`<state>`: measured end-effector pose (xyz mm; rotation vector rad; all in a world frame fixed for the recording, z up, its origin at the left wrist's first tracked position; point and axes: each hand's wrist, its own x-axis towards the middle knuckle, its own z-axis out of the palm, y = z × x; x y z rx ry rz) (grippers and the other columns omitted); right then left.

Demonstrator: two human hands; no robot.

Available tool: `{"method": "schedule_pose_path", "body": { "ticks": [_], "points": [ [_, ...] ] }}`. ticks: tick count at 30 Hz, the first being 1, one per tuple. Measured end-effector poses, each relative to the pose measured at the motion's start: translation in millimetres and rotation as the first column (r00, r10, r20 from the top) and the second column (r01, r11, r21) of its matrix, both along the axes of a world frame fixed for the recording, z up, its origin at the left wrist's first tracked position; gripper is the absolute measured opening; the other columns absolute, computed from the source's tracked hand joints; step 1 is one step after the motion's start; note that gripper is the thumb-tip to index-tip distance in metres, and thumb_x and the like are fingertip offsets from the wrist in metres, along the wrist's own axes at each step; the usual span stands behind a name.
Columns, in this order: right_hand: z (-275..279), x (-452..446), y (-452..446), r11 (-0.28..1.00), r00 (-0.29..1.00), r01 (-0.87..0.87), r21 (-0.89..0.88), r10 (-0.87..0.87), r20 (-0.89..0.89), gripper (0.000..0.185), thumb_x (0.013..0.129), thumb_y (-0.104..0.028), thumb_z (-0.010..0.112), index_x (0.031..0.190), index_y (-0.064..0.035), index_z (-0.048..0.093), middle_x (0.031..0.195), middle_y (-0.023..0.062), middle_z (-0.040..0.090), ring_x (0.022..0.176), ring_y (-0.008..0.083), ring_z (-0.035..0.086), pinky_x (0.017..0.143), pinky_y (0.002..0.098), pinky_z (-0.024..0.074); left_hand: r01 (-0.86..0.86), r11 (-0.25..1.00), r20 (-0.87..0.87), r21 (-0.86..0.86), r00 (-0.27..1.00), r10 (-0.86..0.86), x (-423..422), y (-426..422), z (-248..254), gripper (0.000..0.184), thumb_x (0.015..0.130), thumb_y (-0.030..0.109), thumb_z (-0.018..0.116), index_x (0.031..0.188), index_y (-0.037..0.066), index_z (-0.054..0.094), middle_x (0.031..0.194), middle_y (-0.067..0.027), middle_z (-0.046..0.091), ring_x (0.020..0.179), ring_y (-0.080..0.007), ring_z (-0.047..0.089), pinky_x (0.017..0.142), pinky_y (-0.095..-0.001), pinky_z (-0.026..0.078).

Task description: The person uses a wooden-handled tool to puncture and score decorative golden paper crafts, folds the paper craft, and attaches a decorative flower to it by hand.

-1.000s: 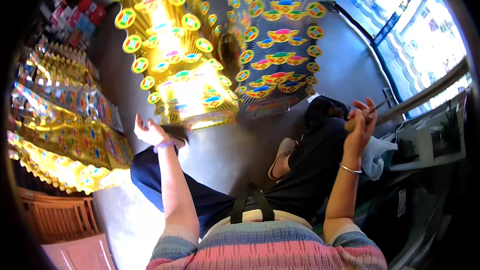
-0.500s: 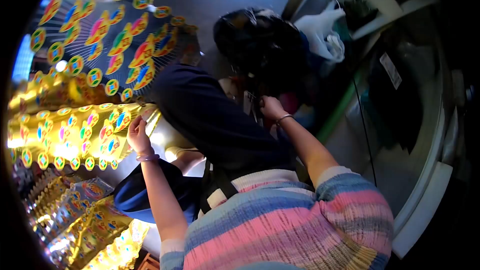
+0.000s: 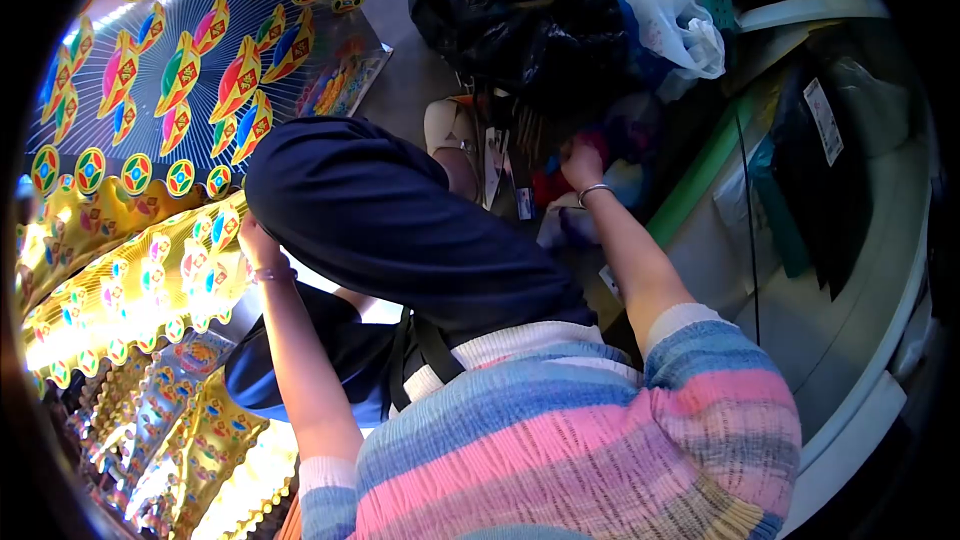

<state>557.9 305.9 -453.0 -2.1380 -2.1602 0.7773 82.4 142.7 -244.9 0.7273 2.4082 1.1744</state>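
My left hand (image 3: 260,245) is beside my raised knee, closed at the edge of a shiny gold foil sheet (image 3: 150,275) printed with colourful ovals and boat-like shapes. The knee hides part of its fingers. Down in the shade on the right, my right hand (image 3: 582,165) is curled among a heap of red, purple and blue soft-looking items (image 3: 628,140). What its fingers hold, if anything, I cannot make out. Left of it stand several slim, long-handled tools (image 3: 495,165), too dark to name.
A silvery printed sheet (image 3: 150,70) spreads at the upper left. More gold foil pieces (image 3: 200,450) lie at the lower left. A black plastic bag (image 3: 520,15) and a white plastic bag (image 3: 675,10) sit at the back. A curved pale rim (image 3: 880,340) bounds the right side.
My right hand has moved right, away from the tools and into the colourful heap. My left hand has shifted slightly left, partly behind the knee. The whole view has also shifted.
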Motion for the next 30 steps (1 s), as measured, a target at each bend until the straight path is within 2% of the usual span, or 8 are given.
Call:
{"method": "schedule_pose_path", "body": {
  "ticks": [4, 6, 10, 14, 20, 24, 25, 30],
  "points": [
    [8, -8, -5, 0.982, 0.998, -0.06, 0.178, 0.056, 0.029, 0.035, 0.077, -0.019, 0.061, 0.108, -0.0034, 0.058, 0.099, 0.0227, 0.062, 0.097, 0.0384, 0.057, 0.086, 0.0474, 0.046, -0.064, 0.997, -0.023, -0.051, 0.998, 0.063, -28, 9, -16, 0.032, 0.083, 0.026, 0.061, 0.087, -0.004, 0.068, 0.072, -0.0133, 0.068, 0.06, -0.0151, 0.057, 0.059, -0.0355, 0.047],
    [14, -20, -8, 0.981, 0.998, -0.049, 0.189, 0.057, -0.036, 0.034, 0.077, -0.018, 0.06, 0.108, -0.0043, 0.059, 0.099, 0.0223, 0.062, 0.098, 0.0376, 0.057, 0.086, 0.0465, 0.0462, 0.034, 0.86, -0.4, -0.509, 0.876, -0.271, -88, -7, -56, 0.03, 0.082, 0.028, 0.062, 0.087, 0.0, 0.07, 0.076, -0.0166, 0.069, 0.067, -0.0231, 0.066, 0.063, -0.0367, 0.051],
    [18, -36, -17, 0.998, 0.988, -0.06, 0.011, 0.061, -0.143, 0.027, 0.077, -0.017, 0.058, 0.101, -0.0069, 0.064, 0.096, 0.0194, 0.065, 0.091, 0.0365, 0.061, 0.081, 0.0457, 0.0489, 0.038, 0.776, -0.513, -0.63, 0.73, -0.451, -105, -9, -71, 0.03, 0.081, 0.032, 0.062, 0.089, 0.005, 0.071, 0.081, -0.0156, 0.07, 0.076, -0.0322, 0.069, 0.065, -0.039, 0.054],
    [14, -52, -28, 0.993, 0.96, -0.11, -0.048, 0.094, -0.263, 0.022, 0.076, -0.017, 0.057, 0.093, -0.0073, 0.068, 0.095, 0.0165, 0.066, 0.088, 0.0355, 0.063, 0.079, 0.0445, 0.0502, -0.003, 0.649, -0.563, -0.761, 0.498, -0.659, -81, -2, -45, 0.027, 0.088, 0.031, 0.054, 0.086, 0.008, 0.068, 0.081, -0.0121, 0.07, 0.072, -0.0299, 0.07, 0.057, -0.0368, 0.055],
    [-9, -43, -27, 0.975, 0.949, 0.024, -0.219, -0.091, -0.302, 0.024, 0.076, -0.018, 0.057, 0.095, -0.0082, 0.069, 0.094, 0.0169, 0.067, 0.089, 0.0345, 0.064, 0.081, 0.0425, 0.0504, -0.026, 0.67, -0.525, -0.742, 0.644, -0.557, -79, -2, -41, 0.035, 0.089, 0.04, 0.051, 0.09, 0.009, 0.068, 0.083, -0.0112, 0.07, 0.075, -0.0297, 0.07, 0.058, -0.0384, 0.055],
    [-5, -5, -11, 0.972, 0.942, 0.22, -0.082, -0.234, -0.24, 0.021, 0.078, -0.019, 0.061, 0.092, -0.0053, 0.069, 0.089, 0.0186, 0.067, 0.086, 0.0349, 0.064, 0.077, 0.0406, 0.0509, -0.082, 0.603, -0.469, -0.794, 0.714, -0.52, -72, 3, -26, 0.041, 0.085, 0.046, 0.054, 0.095, 0.009, 0.068, 0.086, -0.0125, 0.07, 0.081, -0.0315, 0.069, 0.066, -0.0405, 0.055],
    [-3, 6, -6, 0.947, 0.921, 0.314, -0.069, -0.322, -0.22, 0.021, 0.079, -0.02, 0.062, 0.092, -0.0052, 0.068, 0.088, 0.0184, 0.067, 0.085, 0.0349, 0.064, 0.077, 0.0406, 0.0508, -0.13, 0.644, -0.449, -0.754, 0.817, -0.362, -75, 3, -26, 0.042, 0.083, 0.045, 0.056, 0.096, 0.008, 0.07, 0.088, -0.0146, 0.07, 0.083, -0.0329, 0.068, 0.07, -0.0423, 0.053],
    [-34, 69, 11, 0.668, 0.647, 0.743, 0.052, -0.695, -0.315, 0.023, 0.079, -0.024, 0.067, 0.091, -0.0054, 0.069, 0.086, 0.0155, 0.069, 0.08, 0.0334, 0.065, 0.075, 0.0414, 0.0504, -0.147, 0.736, -0.4, -0.661, 0.899, -0.179, -76, -6, -24, 0.045, 0.082, 0.046, 0.057, 0.098, 0.007, 0.071, 0.093, -0.0183, 0.069, 0.088, -0.034, 0.067, 0.076, -0.042, 0.05]
  ]
}}
